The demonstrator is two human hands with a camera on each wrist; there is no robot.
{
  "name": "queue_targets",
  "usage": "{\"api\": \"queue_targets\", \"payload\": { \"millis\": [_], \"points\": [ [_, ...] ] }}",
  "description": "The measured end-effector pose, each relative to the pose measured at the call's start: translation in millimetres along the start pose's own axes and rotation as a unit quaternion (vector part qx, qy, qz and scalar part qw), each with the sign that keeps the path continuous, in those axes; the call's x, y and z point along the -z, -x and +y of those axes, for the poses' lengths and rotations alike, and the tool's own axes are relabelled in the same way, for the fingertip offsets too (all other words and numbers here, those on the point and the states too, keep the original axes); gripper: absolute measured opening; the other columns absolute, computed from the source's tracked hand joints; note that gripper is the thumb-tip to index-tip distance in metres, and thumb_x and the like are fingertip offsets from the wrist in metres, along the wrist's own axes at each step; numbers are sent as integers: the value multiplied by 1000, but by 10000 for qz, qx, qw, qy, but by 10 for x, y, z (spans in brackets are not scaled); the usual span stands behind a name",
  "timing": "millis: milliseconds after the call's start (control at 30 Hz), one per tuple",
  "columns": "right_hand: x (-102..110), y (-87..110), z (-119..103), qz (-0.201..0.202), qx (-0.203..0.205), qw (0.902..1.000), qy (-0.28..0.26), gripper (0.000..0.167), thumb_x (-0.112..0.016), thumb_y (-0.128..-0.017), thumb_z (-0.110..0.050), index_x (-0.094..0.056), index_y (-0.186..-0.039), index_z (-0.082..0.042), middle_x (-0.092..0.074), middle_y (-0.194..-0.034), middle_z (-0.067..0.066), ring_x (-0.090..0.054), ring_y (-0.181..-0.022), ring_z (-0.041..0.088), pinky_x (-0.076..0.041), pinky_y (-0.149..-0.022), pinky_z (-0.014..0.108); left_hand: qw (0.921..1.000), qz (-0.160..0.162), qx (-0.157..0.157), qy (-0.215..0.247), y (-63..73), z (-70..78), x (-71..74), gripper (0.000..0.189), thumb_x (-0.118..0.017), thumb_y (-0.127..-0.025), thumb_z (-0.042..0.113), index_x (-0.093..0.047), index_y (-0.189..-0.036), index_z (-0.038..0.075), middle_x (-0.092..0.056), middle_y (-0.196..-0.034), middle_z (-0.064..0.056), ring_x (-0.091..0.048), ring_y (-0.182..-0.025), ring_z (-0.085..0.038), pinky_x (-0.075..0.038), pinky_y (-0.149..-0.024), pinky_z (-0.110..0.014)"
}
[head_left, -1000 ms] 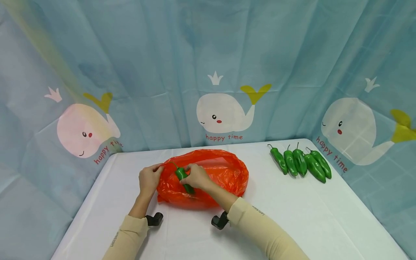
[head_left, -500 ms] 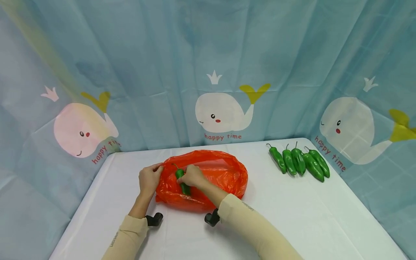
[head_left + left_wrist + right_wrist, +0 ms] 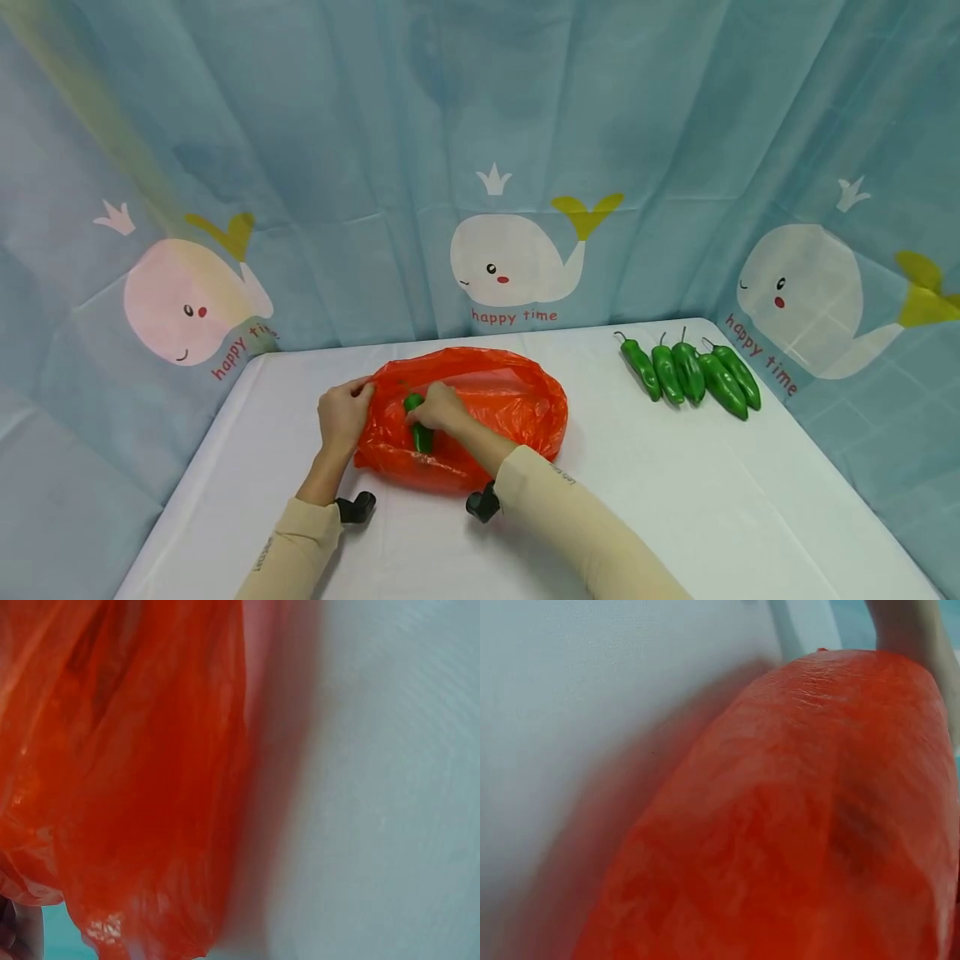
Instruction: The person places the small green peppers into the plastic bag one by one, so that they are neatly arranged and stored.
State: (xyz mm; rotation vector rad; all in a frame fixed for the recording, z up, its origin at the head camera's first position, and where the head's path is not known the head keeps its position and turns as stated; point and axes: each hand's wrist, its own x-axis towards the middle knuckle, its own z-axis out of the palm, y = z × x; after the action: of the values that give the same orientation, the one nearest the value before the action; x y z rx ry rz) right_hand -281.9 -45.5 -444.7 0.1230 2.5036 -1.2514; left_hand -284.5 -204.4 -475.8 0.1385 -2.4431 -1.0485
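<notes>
A red plastic bag (image 3: 517, 417) lies on the table with its wide mouth facing up. At the bag's left rim my left hand (image 3: 342, 417) pinches the plastic between fingers and thumb. Inside the mouth, my right hand (image 3: 441, 408) grips a green chili pepper (image 3: 422, 437), its stem end toward the back. In the left wrist view the red bag (image 3: 157, 780) fills the left side, with part of a hand (image 3: 26, 930) at the lower left corner. The right wrist view shows the bag's outer side (image 3: 780, 825), and a dark shape shows dimly through the plastic.
Several green chili peppers (image 3: 688, 373) lie side by side at the back right of the white table (image 3: 675, 492). A blue curtain (image 3: 360, 167) printed with whales stands behind and at both sides. Black wrist cameras (image 3: 483, 502) sit under the forearms.
My right hand has moved slightly left and lower into the bag with the pepper, which now stands more upright in the view. My left hand keeps its place on the rim.
</notes>
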Motion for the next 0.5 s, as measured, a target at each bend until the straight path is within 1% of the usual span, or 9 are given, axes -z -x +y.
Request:
{"api": "queue_targets", "payload": {
  "millis": [167,300,333,433,500],
  "points": [
    [-51,-1,1,195,156,9995,-190,34,-80,-80,-19,-60,-100,1,-59,-83,8,-61,-69,19,-61,-65,32,9997,-243,3,97,12,9,-6,24,-62,-94,15,-73,-108,-2,-73,-100,-21,-70,-92,-37,-58,-83,-50],
    [-135,3,0,422,223,9984,-296,39,-79,-81,-20,-57,-106,0,-60,-86,8,-61,-71,19,-61,-65,32,9992,-374,-36,135,17,22,-23,25,-63,-94,16,-73,-108,-2,-73,-101,-21,-70,-92,-37,-58,-82,-49],
    [-153,8,-5,466,212,9983,-280,42,-79,-81,-21,-56,-110,0,-60,-89,9,-60,-73,19,-61,-67,33,9991,-387,-44,137,16,21,-26,25,-63,-94,16,-73,-108,-2,-73,-101,-21,-70,-92,-37,-58,-82,-49],
    [-195,31,-13,491,259,9984,62,52,-78,-83,-24,-51,-121,-1,-60,-94,10,-58,-77,20,-62,-71,35,9989,-440,-54,131,15,21,-34,25,-64,-93,16,-73,-108,-2,-73,-101,-21,-70,-92,-36,-58,-82,-49],
    [-212,44,-6,457,357,9975,403,50,-77,-83,-26,-53,-119,-2,-61,-91,9,-58,-75,19,-61,-68,32,9989,-448,-76,105,19,21,-35,25,-65,-93,16,-73,-108,-2,-73,-101,-21,-70,-91,-36,-58,-82,-49]
  ]
}}
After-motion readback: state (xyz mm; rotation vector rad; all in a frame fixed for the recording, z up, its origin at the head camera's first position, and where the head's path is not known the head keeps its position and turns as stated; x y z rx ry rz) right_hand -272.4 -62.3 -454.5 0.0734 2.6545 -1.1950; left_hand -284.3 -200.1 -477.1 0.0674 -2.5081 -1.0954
